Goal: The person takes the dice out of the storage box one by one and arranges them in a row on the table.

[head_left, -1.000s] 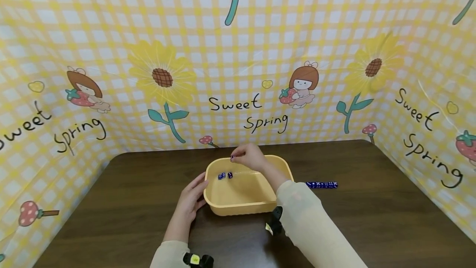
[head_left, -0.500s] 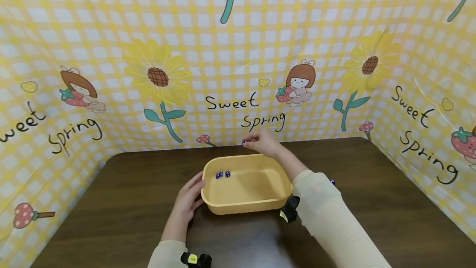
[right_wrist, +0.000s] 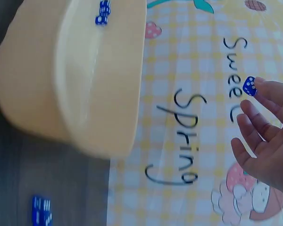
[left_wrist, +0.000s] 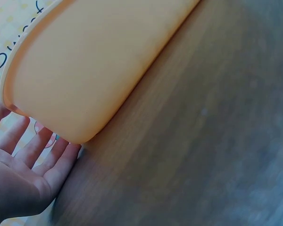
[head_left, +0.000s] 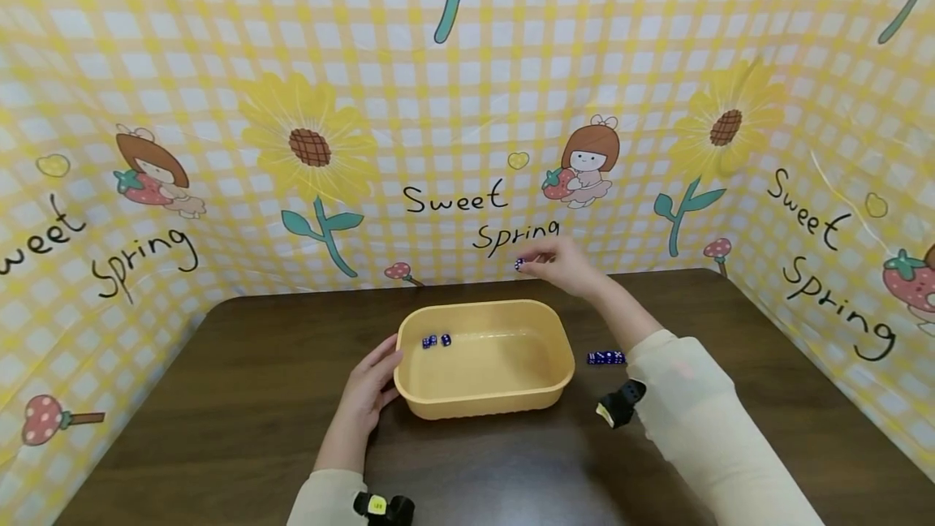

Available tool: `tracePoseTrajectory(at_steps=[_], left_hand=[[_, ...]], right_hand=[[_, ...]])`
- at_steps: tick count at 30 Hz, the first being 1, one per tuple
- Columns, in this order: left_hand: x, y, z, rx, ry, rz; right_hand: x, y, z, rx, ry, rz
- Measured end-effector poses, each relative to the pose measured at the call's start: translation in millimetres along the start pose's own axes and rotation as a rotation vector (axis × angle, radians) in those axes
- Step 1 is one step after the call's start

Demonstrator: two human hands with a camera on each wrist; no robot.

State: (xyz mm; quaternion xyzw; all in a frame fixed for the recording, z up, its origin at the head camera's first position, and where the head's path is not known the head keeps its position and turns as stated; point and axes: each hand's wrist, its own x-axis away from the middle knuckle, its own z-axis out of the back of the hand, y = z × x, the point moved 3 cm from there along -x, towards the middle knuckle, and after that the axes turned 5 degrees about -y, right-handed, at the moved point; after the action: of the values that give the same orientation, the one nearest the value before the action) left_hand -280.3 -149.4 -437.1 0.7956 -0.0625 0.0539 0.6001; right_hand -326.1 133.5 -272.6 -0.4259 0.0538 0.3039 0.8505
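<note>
A blue die with white pips (right_wrist: 249, 86) is pinched between the thumb and a fingertip of my right hand (head_left: 566, 266). That hand is raised beyond the far right of the yellow basin (head_left: 482, 408), in front of the patterned cloth. Its other fingers spread loosely in the right wrist view. At the basin's left end, my left hand (head_left: 368, 388) rests against the outer wall, its fingers fairly straight (left_wrist: 33, 148). Three blue dice (head_left: 433, 340) lie inside the basin, towards its left back corner.
To the right of the basin, a row of blue dice (head_left: 605, 358) lies on the dark wooden table (head_left: 219, 396), partly hidden by the right sleeve. A yellow checked cloth (head_left: 438, 104) stands behind the table and along its sides.
My right hand, holding the die, has moved from over the basin's back rim up and to the right. The left hand stays at the basin, and the dice inside lie as before.
</note>
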Motion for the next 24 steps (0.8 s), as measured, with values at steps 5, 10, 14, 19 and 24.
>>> tracePoseTrajectory(at_steps=[5, 10, 14, 19, 24], left_hand=[[-1.2, 1.0, -0.7, 0.001, -0.002, 0.001], [-1.7, 0.6, -0.1, 0.005, 0.005, 0.008], [-0.9, 0.3, -0.1, 0.006, 0.004, 0.010], [1.5, -0.8, -0.1, 0.010, 0.004, 0.014], [1.2, -0.3, -1.3, 0.016, -0.003, 0.001]], right_hand=[[20.3, 14.6, 20.2, 0.002, 0.026, -0.044], [39.9, 39.8, 37.0, 0.032, 0.050, -0.090], [57.0, 51.0, 48.0, 0.058, 0.070, -0.124], [77.3, 66.0, 57.8, 0.102, 0.095, -0.162], [100.8, 83.8, 65.0, 0.143, 0.133, -0.223]])
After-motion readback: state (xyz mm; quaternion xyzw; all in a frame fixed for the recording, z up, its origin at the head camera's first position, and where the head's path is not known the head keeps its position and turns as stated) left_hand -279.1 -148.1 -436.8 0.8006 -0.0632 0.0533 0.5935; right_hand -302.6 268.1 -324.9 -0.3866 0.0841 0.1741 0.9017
